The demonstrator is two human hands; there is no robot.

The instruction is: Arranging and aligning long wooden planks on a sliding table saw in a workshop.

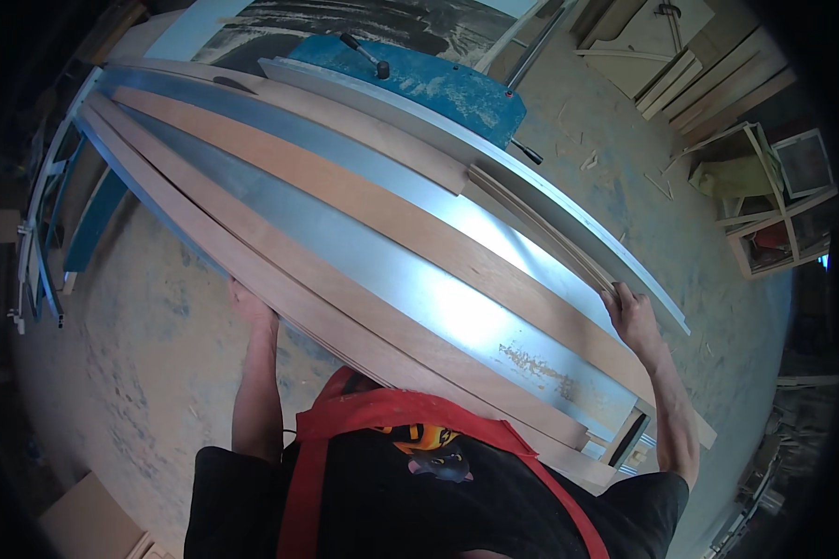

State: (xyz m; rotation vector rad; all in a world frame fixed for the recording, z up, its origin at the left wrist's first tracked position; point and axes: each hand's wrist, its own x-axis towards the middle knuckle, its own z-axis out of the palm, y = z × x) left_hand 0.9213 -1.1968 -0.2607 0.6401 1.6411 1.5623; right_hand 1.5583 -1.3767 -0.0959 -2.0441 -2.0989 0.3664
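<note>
Far to the right, my right hand [631, 315] is closed on the near end of some thin wooden strips [543, 224], which lie along the metal fence [569, 200]. At the near left, my left hand [250, 303] meets the outer edge of a long wooden board [224, 247]; its fingers are mostly hidden at that edge. Beside this board lies a second long board [345, 289]. A lone orange-brown board [382, 214] runs down the middle of the shiny metal machine table [345, 238]. Another board [373, 135] rests beyond it, against the fence.
A blue machine part [419, 88] with black-knobbed handles stands behind the fence. At the left end is a blue metal frame [56, 200]. Sheets and planks [727, 84] lean at the far right, near a wooden frame rack [764, 200]. Wood scraps litter the dusty floor [587, 140].
</note>
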